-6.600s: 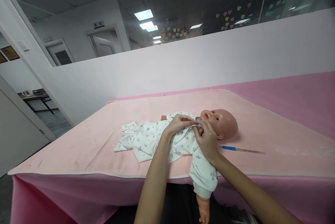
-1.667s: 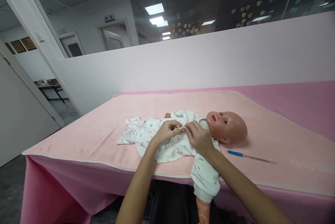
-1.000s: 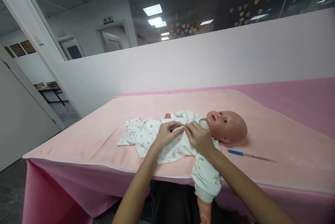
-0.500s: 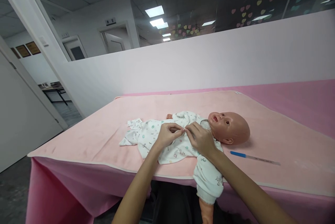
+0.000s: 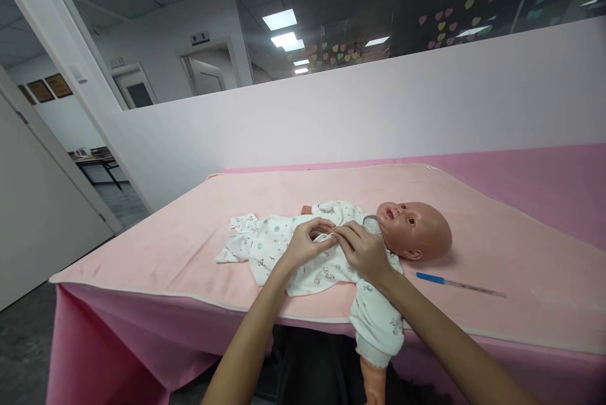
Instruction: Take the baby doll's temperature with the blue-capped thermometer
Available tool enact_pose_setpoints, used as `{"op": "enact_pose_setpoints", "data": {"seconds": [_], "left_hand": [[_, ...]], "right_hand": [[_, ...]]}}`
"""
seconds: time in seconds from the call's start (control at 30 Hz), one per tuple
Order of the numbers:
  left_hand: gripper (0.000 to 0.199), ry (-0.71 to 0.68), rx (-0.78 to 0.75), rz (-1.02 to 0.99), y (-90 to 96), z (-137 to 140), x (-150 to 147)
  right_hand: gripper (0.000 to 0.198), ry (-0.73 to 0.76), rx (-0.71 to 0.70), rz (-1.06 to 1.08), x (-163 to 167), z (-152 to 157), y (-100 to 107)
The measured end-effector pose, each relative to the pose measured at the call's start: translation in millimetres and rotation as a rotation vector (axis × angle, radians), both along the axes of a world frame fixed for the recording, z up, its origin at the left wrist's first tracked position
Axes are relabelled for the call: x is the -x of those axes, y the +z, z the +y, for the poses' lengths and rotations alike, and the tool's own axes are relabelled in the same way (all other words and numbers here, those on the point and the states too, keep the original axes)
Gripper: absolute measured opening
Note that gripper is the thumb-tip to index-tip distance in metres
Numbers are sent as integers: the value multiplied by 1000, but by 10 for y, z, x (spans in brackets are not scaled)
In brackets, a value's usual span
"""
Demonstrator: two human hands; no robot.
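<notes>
A baby doll (image 5: 416,228) lies on its back, head to the right, in a white printed outfit (image 5: 269,247). Over the chest my left hand (image 5: 307,242) pinches the front of the outfit, its thumb and fingers curved round a small gap. My right hand (image 5: 362,247) meets it fingertip to fingertip, also closed on the cloth. Whatever small fastening may lie between the fingertips is hidden. One sleeved arm of the doll hangs over the table's front edge, below my right wrist.
A slim thermometer-like stick with a blue end (image 5: 430,277) lies right of the doll. Under both is a peach mat (image 5: 156,247) over a pink tablecloth (image 5: 558,197). A low white wall (image 5: 379,115) runs along the back; a door (image 5: 42,203) stands at left.
The fingers of my left hand have lifted and spread slightly from its thumb, and my right fingertips have shifted a little. The doll and the stick stay where they were.
</notes>
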State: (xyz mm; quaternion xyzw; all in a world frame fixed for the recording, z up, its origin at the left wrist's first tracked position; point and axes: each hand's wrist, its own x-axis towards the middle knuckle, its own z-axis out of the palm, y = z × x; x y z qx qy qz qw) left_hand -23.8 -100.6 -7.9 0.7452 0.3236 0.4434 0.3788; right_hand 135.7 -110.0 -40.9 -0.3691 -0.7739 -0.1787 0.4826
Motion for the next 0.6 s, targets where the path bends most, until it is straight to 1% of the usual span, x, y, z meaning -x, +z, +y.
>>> {"op": "enact_pose_setpoints", "data": {"seconds": [0.1, 0.23, 0.43, 0.6], "left_hand": [[24, 4, 2, -9, -19, 8, 0], [24, 21, 57, -66, -41, 28, 6], [24, 33, 158, -136, -40, 41, 16], [25, 20, 190, -149, -44, 56, 42]], "right_hand": [[18, -30, 25, -2, 16, -9, 12], [17, -48, 53, 2, 27, -24, 23], [16, -35, 88, 31, 22, -20, 18], [16, -5, 130, 80, 18, -26, 26]]}}
